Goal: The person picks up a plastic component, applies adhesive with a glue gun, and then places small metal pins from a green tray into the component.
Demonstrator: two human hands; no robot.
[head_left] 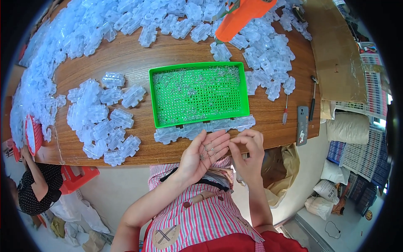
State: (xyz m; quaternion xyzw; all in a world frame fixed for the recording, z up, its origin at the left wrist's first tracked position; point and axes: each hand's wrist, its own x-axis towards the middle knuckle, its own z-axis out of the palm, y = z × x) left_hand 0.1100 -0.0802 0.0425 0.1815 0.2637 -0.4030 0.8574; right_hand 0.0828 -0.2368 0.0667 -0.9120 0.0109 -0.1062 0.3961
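Note:
My left hand [202, 155] is palm up with its fingers stretched out, and several small silver screws [208, 148] lie in it. Thumb and forefinger of my right hand [248, 156] are pinched together beside the left fingertips; whatever is between them is too small to make out. Beyond both hands sits a shallow green perforated basket [201, 118], with many similar small metal pieces scattered over its bottom. A row of clear plastic housings [166, 135] lines the near side of the basket, just ahead of my left fingers.
Clear plastic housings pile up at the left [96, 113] and along the back [75, 33]. An orange power tool [241, 21] hangs over the far side. On the right lie a screwdriver [285, 111], a hammer [312, 101] and a phone [302, 126]. Another person's arm [37, 176] shows at far left.

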